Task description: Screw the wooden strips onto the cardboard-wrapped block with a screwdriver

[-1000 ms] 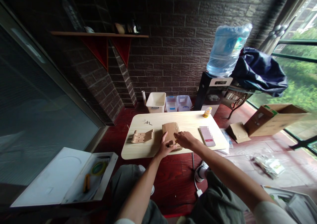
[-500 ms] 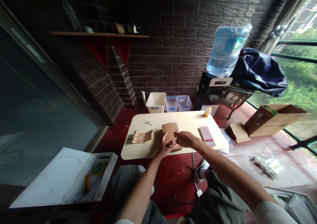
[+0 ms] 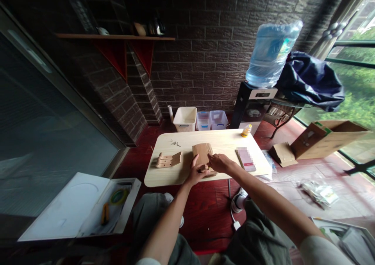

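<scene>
A brown wooden assembly with a flat panel [image 3: 202,149] lies near the front middle of the table. My left hand [image 3: 194,173] grips its near end, thumb up along the panel's left side and fingers by a small wooden block [image 3: 204,167]. From the right, my right hand [image 3: 219,163] reaches over that end, fingers pinched together and pointing down at the block. Whatever sits between those fingers is too small to make out. Left of the panel rests a light wooden piece [image 3: 169,160] with several holes. Several small screws [image 3: 175,143] are scattered behind it.
The pale table [image 3: 164,179] also carries a phone [image 3: 245,159] and a small yellow-capped bottle [image 3: 246,130]. Plastic bins [image 3: 185,119] and a water dispenser [image 3: 262,95] stand behind it. An open white case [image 3: 111,206] lies front left; a cardboard box [image 3: 319,142] stands right.
The camera view has shifted slightly. Both hands stay at the near end of the wooden assembly, with only a slight change in my right fingers.
</scene>
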`<action>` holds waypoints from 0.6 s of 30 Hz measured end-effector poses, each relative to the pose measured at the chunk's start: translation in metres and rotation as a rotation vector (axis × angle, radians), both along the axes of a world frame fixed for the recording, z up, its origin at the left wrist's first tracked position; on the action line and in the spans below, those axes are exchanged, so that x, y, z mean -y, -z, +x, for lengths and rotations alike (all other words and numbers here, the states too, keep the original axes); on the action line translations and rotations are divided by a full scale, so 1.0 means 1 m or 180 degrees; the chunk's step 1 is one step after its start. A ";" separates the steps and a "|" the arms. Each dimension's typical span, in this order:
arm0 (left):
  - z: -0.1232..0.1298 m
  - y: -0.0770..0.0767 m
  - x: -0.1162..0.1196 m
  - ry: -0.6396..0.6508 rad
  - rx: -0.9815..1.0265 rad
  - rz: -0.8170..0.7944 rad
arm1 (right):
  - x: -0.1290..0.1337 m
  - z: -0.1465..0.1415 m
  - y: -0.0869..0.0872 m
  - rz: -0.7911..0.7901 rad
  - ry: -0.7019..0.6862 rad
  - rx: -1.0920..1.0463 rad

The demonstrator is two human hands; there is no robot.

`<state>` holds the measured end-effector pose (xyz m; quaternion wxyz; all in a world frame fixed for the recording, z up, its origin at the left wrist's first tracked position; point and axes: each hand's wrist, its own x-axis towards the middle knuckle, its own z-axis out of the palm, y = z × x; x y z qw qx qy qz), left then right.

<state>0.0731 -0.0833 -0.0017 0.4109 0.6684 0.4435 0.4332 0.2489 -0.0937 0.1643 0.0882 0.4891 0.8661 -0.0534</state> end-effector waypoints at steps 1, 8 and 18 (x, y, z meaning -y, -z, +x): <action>0.000 0.000 0.000 -0.0003 -0.0043 0.0037 | 0.001 0.001 -0.001 -0.0014 -0.0032 -0.0018; 0.000 0.000 -0.001 -0.0001 -0.0119 0.0107 | 0.004 0.000 -0.009 -0.0046 -0.0226 -0.0085; -0.002 0.000 -0.001 0.0073 -0.0142 0.0089 | 0.003 -0.002 -0.002 -0.0075 0.0216 -0.0049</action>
